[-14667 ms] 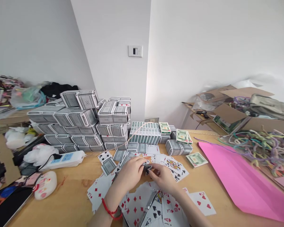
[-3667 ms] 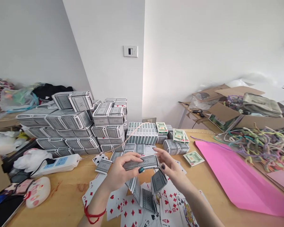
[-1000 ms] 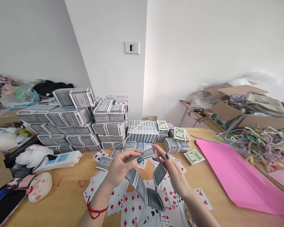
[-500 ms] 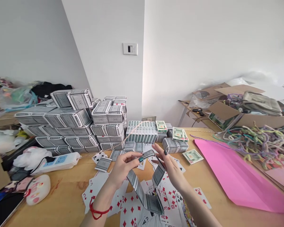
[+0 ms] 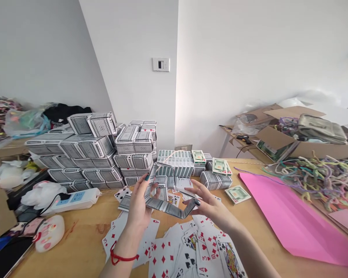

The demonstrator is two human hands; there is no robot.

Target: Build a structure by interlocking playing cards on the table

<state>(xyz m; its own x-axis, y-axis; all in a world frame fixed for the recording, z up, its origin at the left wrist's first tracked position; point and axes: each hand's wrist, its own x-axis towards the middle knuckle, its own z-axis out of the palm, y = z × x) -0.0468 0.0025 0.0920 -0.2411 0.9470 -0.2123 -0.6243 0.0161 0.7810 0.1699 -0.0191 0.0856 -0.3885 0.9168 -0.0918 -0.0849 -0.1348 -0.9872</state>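
My left hand (image 5: pixel 137 206) and my right hand (image 5: pixel 210 202) hold up a chain of joined playing cards (image 5: pixel 169 207), grey patterned backs showing, above the wooden table (image 5: pixel 84 247). The left hand pinches the upper left cards, its thumb raised. The right hand grips the chain's right end with fingers spread. Below lie loose face-up cards (image 5: pixel 188 251), mostly red diamonds and hearts.
Stacks of grey card boxes (image 5: pixel 95 154) stand behind to the left, smaller decks (image 5: pixel 176 164) in the middle, green-backed decks (image 5: pixel 237 194) to the right. A pink sheet (image 5: pixel 292 220), coloured cords (image 5: pixel 316 173), cardboard boxes (image 5: pixel 290 139), a white power strip (image 5: pixel 75 197) surround them.
The card chain, which hung down in a U between my hands, now is lifted and stretched nearly flat. My left hand has risen and turned; the right has dropped a little.
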